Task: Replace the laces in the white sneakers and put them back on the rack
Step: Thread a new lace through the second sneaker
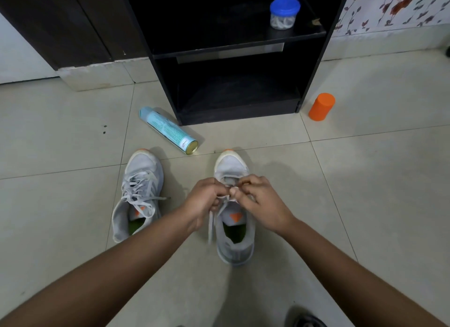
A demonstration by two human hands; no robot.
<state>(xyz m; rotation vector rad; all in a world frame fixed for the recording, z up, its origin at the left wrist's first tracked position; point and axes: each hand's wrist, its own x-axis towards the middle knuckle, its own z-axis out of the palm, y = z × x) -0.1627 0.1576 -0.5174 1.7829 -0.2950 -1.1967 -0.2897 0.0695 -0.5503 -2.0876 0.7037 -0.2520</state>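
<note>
Threading, head view: both hands work at the lowest eyelets of the sneaker under the hands [235, 250], so I judge this lace [211, 225] is only just started.
Left-hand grip [207, 195]: fingers curled round the lace, just beside the eyelet row.
Right-hand grip [258, 200]: fingertips pinching the lace at the opposite eyelet; the tip itself is hidden.
Sneaker under the hands: upright on the floor [365, 180], toe toward the far edge where the rack [238, 115] stands.
Second sneaker [141, 178]: just to its left, laces loose and untied, apart from both hands.
Loose ends: trailing toward the heel, blurred.
Doing it well: probably even up both ends first, keep the flat lace untwisted, feed each tip through and draw it snug before crossing over.
Steadying: one hand likely needs to hold the upper so the shoe does not slide on the tile.
Obstacle: a spray can [168, 129] lies near the rack's front left corner.
</note>
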